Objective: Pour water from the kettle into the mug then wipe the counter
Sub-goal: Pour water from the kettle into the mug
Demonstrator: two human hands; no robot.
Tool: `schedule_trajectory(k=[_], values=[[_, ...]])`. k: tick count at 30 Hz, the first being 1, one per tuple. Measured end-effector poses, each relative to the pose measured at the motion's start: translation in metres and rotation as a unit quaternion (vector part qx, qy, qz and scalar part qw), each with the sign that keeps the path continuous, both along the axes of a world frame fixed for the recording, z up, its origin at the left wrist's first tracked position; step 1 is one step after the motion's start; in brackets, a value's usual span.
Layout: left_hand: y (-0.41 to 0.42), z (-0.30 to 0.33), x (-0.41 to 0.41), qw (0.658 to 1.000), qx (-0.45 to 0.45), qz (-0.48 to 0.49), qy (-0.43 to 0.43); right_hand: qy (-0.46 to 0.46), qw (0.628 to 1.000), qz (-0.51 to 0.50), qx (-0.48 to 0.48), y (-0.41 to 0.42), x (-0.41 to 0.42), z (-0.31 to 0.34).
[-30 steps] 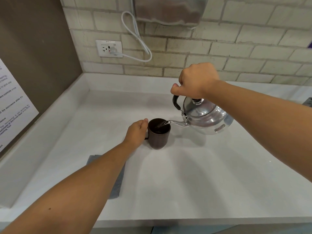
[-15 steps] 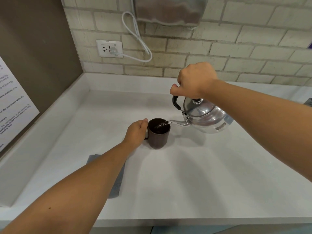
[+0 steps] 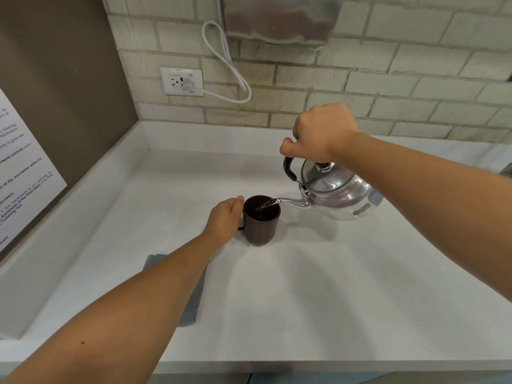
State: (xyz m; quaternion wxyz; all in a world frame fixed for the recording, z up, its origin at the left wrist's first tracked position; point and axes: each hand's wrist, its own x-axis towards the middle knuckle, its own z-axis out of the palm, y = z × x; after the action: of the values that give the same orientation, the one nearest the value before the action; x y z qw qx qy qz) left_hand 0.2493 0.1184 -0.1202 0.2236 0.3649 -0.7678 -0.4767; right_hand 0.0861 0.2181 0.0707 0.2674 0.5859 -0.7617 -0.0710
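Note:
A dark brown mug (image 3: 262, 227) stands upright on the white counter (image 3: 318, 300). My left hand (image 3: 225, 218) grips its handle on the left side. A shiny steel kettle (image 3: 336, 194) hangs tilted just right of the mug, its spout over the rim, and a thin stream of water runs into the mug. My right hand (image 3: 322, 134) is closed around the kettle's black top handle. A grey cloth (image 3: 194, 300) lies flat on the counter under my left forearm, mostly hidden by it.
A brick wall with a socket (image 3: 181, 81) and a looped white cable (image 3: 230, 65) runs along the back. A metal dispenser (image 3: 279, 18) hangs above. A brown panel with a printed notice (image 3: 19, 167) closes the left side. The counter's front edge is near me.
The kettle and my right hand have risen very slightly while the pouring goes on. The mug and my left hand have stayed in place.

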Motion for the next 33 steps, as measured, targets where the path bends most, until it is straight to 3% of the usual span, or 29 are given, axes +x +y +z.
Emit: schedule_trajectory(k=[14, 20, 29, 33], values=[[0.003, 0.002, 0.002, 1.0, -0.019, 0.001, 0.001, -0.098, 0.993, -0.036, -0.049, 0.013, -0.018, -0.007], [0.004, 0.005, 0.002, 1.0, -0.03, 0.001, -0.003, -0.197, 0.975, -0.054, -0.093, 0.018, -0.025, -0.007], [-0.004, 0.004, -0.001, 0.997, 0.069, -0.022, 0.005, -0.296, 0.939, -0.078, -0.156, 0.022, -0.044, -0.003], [-0.024, 0.034, -0.009, 0.998, -0.022, 0.025, -0.054, -0.315, 0.926, -0.076, -0.196, 0.021, -0.057, -0.001]])
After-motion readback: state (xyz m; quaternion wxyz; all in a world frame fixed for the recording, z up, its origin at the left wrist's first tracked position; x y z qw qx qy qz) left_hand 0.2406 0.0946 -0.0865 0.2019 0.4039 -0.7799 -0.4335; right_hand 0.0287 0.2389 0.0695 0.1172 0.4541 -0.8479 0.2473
